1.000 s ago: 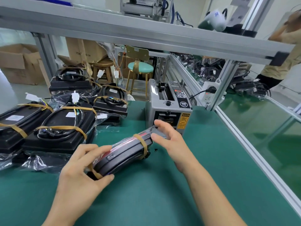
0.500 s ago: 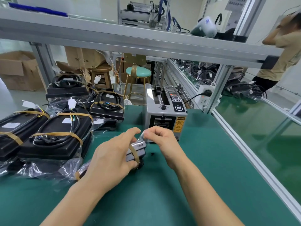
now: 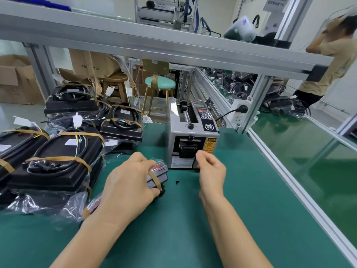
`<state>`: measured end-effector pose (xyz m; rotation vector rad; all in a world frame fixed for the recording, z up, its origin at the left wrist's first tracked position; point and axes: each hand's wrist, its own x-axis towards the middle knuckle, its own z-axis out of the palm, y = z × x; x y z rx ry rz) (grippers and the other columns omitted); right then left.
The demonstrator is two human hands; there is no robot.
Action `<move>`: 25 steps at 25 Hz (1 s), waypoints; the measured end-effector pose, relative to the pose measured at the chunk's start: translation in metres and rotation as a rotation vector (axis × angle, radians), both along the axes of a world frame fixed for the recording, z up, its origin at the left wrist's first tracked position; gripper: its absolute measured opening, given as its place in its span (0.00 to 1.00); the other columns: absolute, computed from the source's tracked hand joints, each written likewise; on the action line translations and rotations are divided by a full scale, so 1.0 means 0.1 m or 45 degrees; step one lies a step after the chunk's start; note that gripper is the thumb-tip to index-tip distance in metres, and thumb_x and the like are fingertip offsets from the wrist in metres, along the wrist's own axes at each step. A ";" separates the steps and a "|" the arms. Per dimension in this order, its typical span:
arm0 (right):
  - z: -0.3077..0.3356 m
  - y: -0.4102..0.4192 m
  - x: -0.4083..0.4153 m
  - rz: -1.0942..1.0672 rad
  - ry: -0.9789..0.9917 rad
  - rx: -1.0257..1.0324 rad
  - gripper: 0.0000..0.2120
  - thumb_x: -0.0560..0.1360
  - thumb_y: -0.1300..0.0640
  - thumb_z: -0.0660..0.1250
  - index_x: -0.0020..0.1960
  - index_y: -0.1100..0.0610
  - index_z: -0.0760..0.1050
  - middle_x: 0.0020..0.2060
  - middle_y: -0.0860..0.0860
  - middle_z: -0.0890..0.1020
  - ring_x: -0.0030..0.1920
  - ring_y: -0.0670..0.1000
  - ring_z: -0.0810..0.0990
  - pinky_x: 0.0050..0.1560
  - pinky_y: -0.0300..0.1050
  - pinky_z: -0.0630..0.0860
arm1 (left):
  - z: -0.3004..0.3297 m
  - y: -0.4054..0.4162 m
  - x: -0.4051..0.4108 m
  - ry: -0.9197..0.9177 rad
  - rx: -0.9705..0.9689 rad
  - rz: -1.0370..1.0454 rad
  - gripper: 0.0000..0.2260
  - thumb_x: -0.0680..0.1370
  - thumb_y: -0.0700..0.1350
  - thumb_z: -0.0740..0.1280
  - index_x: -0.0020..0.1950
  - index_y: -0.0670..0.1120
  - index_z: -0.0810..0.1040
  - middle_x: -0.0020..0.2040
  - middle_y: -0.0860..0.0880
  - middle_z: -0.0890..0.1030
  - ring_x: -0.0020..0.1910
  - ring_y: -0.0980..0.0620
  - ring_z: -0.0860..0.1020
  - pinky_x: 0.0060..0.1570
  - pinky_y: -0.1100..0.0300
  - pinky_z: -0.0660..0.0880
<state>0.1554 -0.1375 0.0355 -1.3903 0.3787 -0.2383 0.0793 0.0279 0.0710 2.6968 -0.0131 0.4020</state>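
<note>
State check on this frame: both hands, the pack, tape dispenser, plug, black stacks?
left hand: grips the grey pack from above.
grey pack: bagged, tan-banded, lying on the mat.
tape dispenser: upright on the mat.
right hand: fingers curled by the tape dispenser's slot, nothing visibly held.
plug: seated in the power strip, red light on.
black packs: banded, bagged, stacked.

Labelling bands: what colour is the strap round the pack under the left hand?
Tan: the strap shows best in the head view.
</note>
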 end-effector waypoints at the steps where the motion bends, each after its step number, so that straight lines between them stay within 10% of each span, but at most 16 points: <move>1: 0.03 0.00 0.04 -0.034 -0.042 -0.073 0.09 0.74 0.59 0.70 0.37 0.48 0.81 0.36 0.43 0.82 0.41 0.45 0.79 0.46 0.35 0.72 | 0.00 -0.02 -0.01 0.000 -0.005 0.019 0.19 0.66 0.52 0.74 0.55 0.54 0.78 0.47 0.56 0.71 0.44 0.51 0.75 0.40 0.60 0.68; 16: 0.26 0.21 0.27 -0.157 0.281 0.125 0.11 0.72 0.60 0.72 0.33 0.54 0.73 0.31 0.50 0.74 0.29 0.48 0.65 0.32 0.41 0.68 | -0.06 -0.05 -0.04 -0.019 0.003 0.036 0.17 0.67 0.51 0.73 0.54 0.53 0.77 0.47 0.55 0.71 0.44 0.54 0.73 0.39 0.61 0.69; 25: 0.20 0.32 -0.58 0.490 0.026 0.073 0.08 0.71 0.62 0.72 0.34 0.56 0.84 0.54 0.46 0.81 0.50 0.37 0.78 0.48 0.33 0.68 | -0.07 -0.04 0.01 -0.010 -0.054 0.093 0.19 0.65 0.51 0.74 0.55 0.56 0.78 0.46 0.55 0.71 0.45 0.50 0.75 0.40 0.58 0.68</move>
